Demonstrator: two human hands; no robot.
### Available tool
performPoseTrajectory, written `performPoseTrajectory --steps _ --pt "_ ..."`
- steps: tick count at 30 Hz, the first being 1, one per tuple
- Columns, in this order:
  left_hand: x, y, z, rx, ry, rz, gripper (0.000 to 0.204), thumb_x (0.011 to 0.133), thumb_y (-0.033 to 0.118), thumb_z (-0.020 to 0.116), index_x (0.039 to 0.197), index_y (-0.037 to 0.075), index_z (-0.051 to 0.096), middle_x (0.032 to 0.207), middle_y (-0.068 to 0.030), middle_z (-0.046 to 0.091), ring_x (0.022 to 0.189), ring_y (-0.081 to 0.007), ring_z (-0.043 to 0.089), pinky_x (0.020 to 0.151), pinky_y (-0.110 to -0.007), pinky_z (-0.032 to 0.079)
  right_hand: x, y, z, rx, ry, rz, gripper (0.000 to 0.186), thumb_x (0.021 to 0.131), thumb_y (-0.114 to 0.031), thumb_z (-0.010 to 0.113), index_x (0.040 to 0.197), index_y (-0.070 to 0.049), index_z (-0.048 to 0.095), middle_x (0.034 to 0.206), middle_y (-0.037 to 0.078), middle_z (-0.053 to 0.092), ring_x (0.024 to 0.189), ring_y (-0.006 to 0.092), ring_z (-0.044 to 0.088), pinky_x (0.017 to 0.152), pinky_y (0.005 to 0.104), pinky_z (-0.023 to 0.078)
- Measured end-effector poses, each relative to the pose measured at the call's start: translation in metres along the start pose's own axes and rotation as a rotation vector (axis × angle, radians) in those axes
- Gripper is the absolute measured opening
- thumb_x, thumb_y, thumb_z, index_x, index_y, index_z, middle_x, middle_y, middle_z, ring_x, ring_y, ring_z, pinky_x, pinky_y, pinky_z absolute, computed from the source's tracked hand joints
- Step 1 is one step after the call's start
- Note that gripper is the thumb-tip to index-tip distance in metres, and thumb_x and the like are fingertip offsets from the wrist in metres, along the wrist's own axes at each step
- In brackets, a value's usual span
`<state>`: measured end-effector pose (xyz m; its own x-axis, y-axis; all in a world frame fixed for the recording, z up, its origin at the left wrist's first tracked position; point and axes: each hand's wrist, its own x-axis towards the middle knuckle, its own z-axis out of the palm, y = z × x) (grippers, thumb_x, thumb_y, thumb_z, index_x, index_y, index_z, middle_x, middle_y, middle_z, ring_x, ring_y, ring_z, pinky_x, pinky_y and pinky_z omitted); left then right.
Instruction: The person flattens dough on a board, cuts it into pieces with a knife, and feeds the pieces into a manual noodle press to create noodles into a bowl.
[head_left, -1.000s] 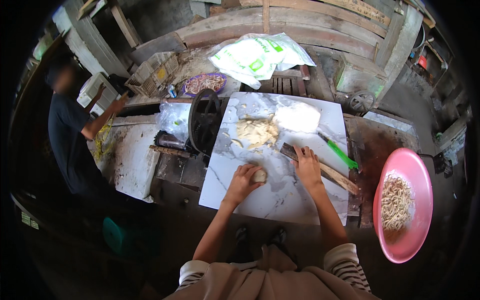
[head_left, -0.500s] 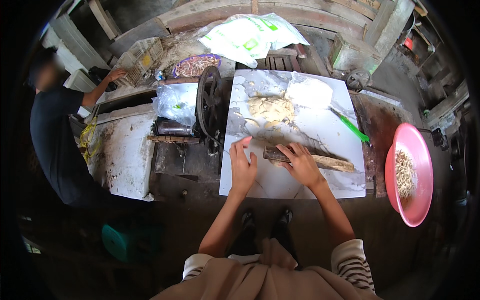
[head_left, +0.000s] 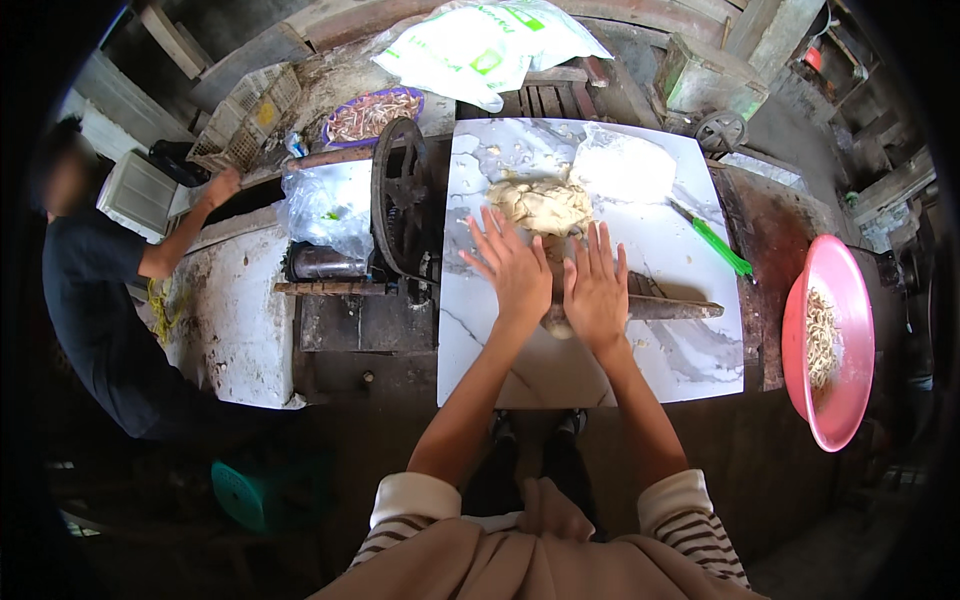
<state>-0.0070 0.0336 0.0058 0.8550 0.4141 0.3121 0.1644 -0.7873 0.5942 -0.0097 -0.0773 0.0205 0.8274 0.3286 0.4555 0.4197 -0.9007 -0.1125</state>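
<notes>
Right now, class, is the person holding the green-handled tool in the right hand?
No: the green-handled tool lies at the right edge of the marble-patterned board, apart from the right hand.

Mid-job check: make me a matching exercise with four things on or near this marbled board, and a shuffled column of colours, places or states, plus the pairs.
Things:
1. Dough mound
2. Basin
3. Wooden bar
4. Handled tool

Descriptions:
A. Partly hidden by the right hand
B. Bright green grip, on the right side of the marbled board
C. Pale yellow and lumpy
D. Pink, with pale strips inside

Pairs: 1-C, 2-D, 3-A, 4-B
</notes>
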Motion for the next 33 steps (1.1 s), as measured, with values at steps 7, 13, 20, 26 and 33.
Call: performPoseTrajectory --steps 7,13,20,26,33 --pt "-0.059 -0.005 -0.019 -0.137 -0.106 -0.009 0.064 0.096 0.025 0.036 0.142 -0.009 0.007 0.151 -0.024 0.003 0.139 -0.0429 -0.005 0.105 -0.064 -0.003 -0.046 -0.009 -0.018 0.052 -0.133 -0.048 0.047 0.091 -0.018 0.04 0.132 0.004 0.042 0.137 0.021 0.042 0.133 0.0285 0.034 0.111 0.0431 0.024" --pt "0.005 0.001 0.0 -0.092 -0.018 -0.073 0.062 0.096 0.025 0.035 0.141 -0.01 0.01 0.151 -0.0232 0.004 0.139 -0.041 -0.004 0.105 -0.064 -0.002 0.006 -0.002 0.001 0.102 -0.043 -0.027 0.048 0.093 -0.019 0.038 0.134 0.006 0.039 0.138 0.021 0.04 0.133 0.029 0.033 0.111 0.0447 0.024" --pt "-0.042 -0.009 -0.002 -0.197 -0.04 -0.069 0.06 0.098 0.031 0.032 0.144 -0.002 0.01 0.152 -0.0176 0.004 0.14 -0.0391 -0.005 0.107 -0.06 -0.003 -0.032 -0.008 -0.009 0.08 -0.086 -0.034 0.054 0.09 -0.02 0.041 0.135 0.008 0.034 0.14 0.024 0.036 0.133 0.0322 0.032 0.11 0.0448 0.025" --pt "-0.056 -0.013 -0.001 -0.211 -0.039 -0.105 0.059 0.097 0.027 0.035 0.144 0.0 0.011 0.152 -0.0186 0.007 0.139 -0.0407 -0.003 0.106 -0.061 -0.001 -0.039 -0.01 -0.011 0.053 -0.079 -0.057 0.052 0.09 -0.018 0.042 0.134 0.008 0.036 0.139 0.024 0.037 0.133 0.0316 0.033 0.109 0.0417 0.027" --pt "0.003 -0.001 0.004 -0.098 0.019 -0.078 0.06 0.095 0.021 0.038 0.139 -0.011 0.014 0.15 -0.0203 0.009 0.14 -0.0399 -0.004 0.105 -0.064 -0.002 0.006 -0.007 0.012 0.063 0.067 0.008 0.05 0.092 -0.019 0.04 0.134 0.009 0.036 0.138 0.024 0.039 0.132 0.0312 0.034 0.109 0.041 0.028"
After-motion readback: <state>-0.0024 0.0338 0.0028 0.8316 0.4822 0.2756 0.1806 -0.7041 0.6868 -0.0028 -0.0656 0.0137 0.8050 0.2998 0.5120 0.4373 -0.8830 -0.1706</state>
